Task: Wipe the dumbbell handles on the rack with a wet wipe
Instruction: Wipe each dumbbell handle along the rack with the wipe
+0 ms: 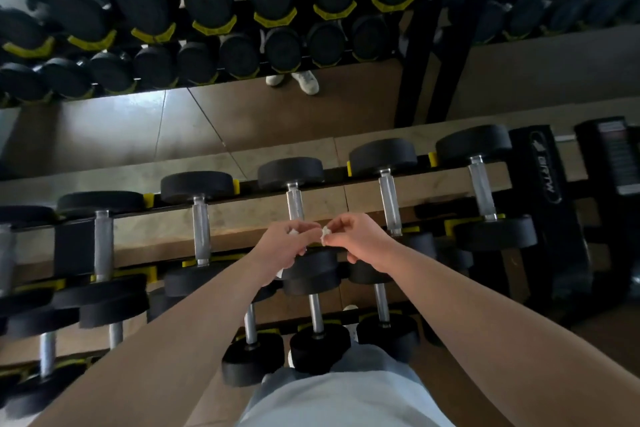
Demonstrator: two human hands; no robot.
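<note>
Now, wet wipe [325, 234] pinched between left hand [289, 246], right hand [360, 239]

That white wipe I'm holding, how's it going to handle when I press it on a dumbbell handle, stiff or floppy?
Probably floppy: the wipe sits crumpled between the left hand and right hand. Likely very light, since fingertip pinches carry it. It should wrap round the handle easily.

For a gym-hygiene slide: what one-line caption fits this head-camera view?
Left hand and right hand pinch a crumpled wet wipe over a dumbbell handle on the rack.
</note>
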